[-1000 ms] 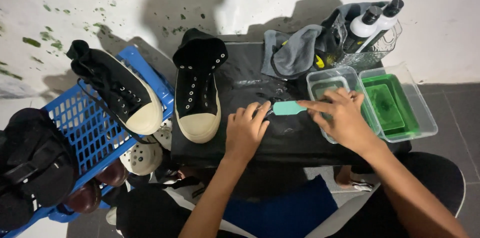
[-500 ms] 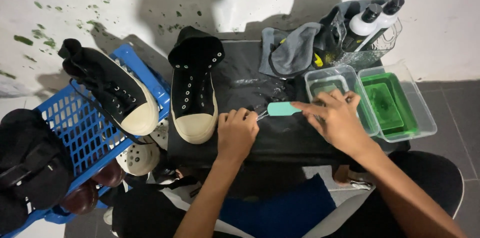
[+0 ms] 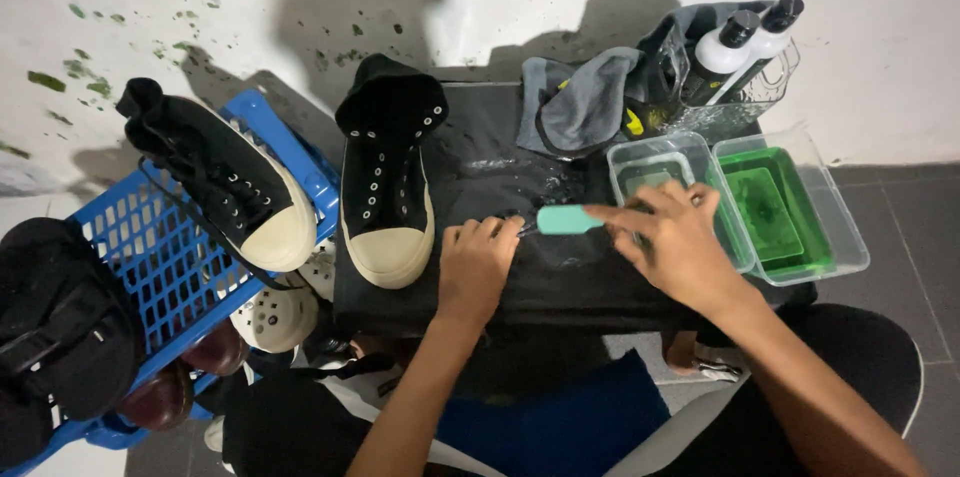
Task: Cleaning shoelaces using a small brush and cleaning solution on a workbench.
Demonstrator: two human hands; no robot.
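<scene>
My left hand [image 3: 478, 267] rests knuckles-down on the black table [image 3: 560, 282], fingers curled over something small and dark that I cannot make out. My right hand [image 3: 678, 245] holds a small teal-handled brush [image 3: 565, 220], whose tip points at the left hand's fingers. A black high-top sneaker with a cream toe cap [image 3: 386, 177] stands unlaced on the table just left of my left hand.
Two clear plastic tubs [image 3: 840, 237] sit at the table's right, one holding green liquid. Behind them lie a grey cloth [image 3: 585, 102] and a clear holder with two white bottles [image 3: 745, 42]. A blue crate [image 3: 150, 277] at left carries the second sneaker [image 3: 225, 182], other shoes and a black bag [image 3: 55, 337].
Both hands have shifted slightly left along the table, with the brush kept at the left hand's fingers. The view has moved a little; the sneakers stay put.
</scene>
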